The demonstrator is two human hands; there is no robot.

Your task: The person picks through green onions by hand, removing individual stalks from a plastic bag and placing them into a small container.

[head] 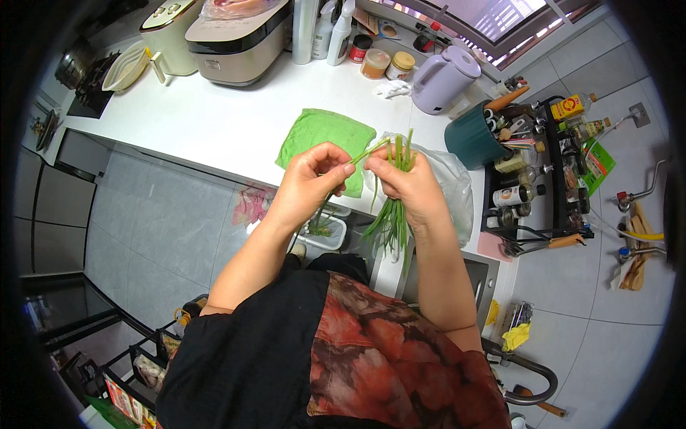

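In the head view, my right hand (404,174) is closed around a bunch of long green stalks (391,222) that look like chives. Their cut-looking ends stick up above the fist and their leaves hang below it. Between thumb and forefinger, my left hand (313,185) pinches a single green stalk (370,151), whose upper end reaches to the right hand's fingertips. A green cloth (327,128) lies flat on the counter just beyond the hands. Under and beside my right hand is a crumpled translucent plastic bag (447,187). Below, a lined white bin (327,236) holds green scraps.
A rice cooker (236,48) and several jars (375,63) line the back of the white counter (214,115). To the right stand a lilac kettle (445,78), a dark green utensil bucket (471,137) and a bottle rack (557,187). A sink (477,279) is beside my right arm.
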